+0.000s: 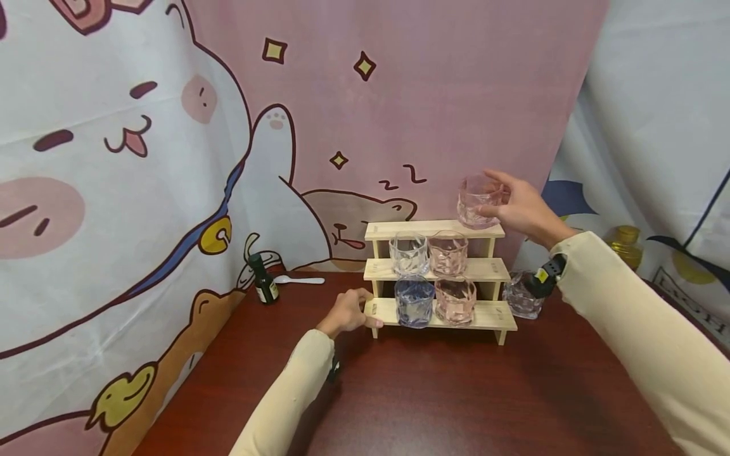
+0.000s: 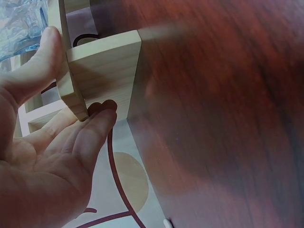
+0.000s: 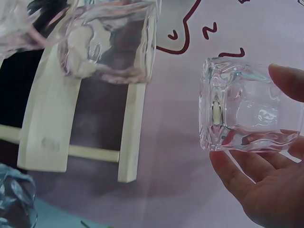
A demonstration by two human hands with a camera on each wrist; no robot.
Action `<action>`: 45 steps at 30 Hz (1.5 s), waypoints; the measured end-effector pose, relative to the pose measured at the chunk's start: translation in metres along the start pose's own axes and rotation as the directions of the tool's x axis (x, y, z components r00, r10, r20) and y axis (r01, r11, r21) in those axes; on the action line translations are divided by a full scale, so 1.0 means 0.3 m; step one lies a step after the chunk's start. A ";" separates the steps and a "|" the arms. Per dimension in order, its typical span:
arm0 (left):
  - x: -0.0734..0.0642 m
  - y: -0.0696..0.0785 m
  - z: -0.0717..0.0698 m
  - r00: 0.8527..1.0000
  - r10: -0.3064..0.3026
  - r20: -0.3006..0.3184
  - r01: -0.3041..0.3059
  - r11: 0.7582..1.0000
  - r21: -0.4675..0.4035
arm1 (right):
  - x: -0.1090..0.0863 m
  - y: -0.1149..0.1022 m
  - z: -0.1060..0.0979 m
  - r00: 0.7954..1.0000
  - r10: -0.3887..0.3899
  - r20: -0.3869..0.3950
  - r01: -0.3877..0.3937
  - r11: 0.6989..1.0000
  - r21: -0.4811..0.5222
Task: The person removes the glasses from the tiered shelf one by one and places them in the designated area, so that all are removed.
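My right hand (image 1: 526,208) holds a pale pink glass (image 1: 478,204) just above the right end of the top tier of a wooden stepped rack (image 1: 490,271). In the right wrist view, thumb and fingers grip the sides of that glass. My left hand (image 1: 346,311) grips the left end of the rack's lowest tier, thumb above and fingers beneath in the left wrist view. On the middle tier stand a clear glass (image 1: 409,254) and a pink glass (image 1: 448,254). The lowest tier carries a blue glass (image 1: 414,303) and another pink glass (image 1: 455,301).
A clear glass (image 1: 523,296) stands on the dark red table (image 1: 422,392) right of the rack, partly behind the right wrist. At the left are a small dark bottle (image 1: 263,280) and a white spoon (image 1: 299,280). A yellow bottle (image 1: 625,246) is at the back right. Printed cloth (image 1: 467,82) hangs behind.
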State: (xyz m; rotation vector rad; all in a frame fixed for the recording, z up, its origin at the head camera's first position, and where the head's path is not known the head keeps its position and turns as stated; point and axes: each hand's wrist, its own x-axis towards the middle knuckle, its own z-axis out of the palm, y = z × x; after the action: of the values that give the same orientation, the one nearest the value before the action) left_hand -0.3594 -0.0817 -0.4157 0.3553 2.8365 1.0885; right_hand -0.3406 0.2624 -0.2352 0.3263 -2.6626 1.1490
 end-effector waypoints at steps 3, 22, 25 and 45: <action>-0.004 0.002 0.000 1.000 -0.003 -0.003 0.003 1.000 0.002 | -0.015 0.024 -0.013 1.000 0.001 -0.003 -0.001 1.000 -0.010; -0.001 -0.011 -0.001 1.000 -0.012 -0.003 0.012 1.000 -0.024 | -0.116 0.240 -0.085 0.996 0.067 -0.053 -0.070 0.995 -0.065; -0.001 -0.012 -0.002 1.000 -0.009 -0.003 0.009 1.000 -0.029 | -0.134 0.278 -0.093 0.995 0.087 -0.054 -0.092 0.992 -0.090; 0.005 -0.009 0.007 1.000 0.008 -0.011 -0.009 0.999 -0.031 | -0.269 0.556 -0.099 0.976 0.185 -0.116 -0.196 0.976 -0.095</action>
State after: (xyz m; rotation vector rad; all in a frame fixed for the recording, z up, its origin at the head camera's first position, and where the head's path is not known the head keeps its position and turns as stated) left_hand -0.3609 -0.0821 -0.4191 0.3602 2.8267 1.1386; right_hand -0.3085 0.4049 -0.3529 -0.0099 -2.6931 1.0386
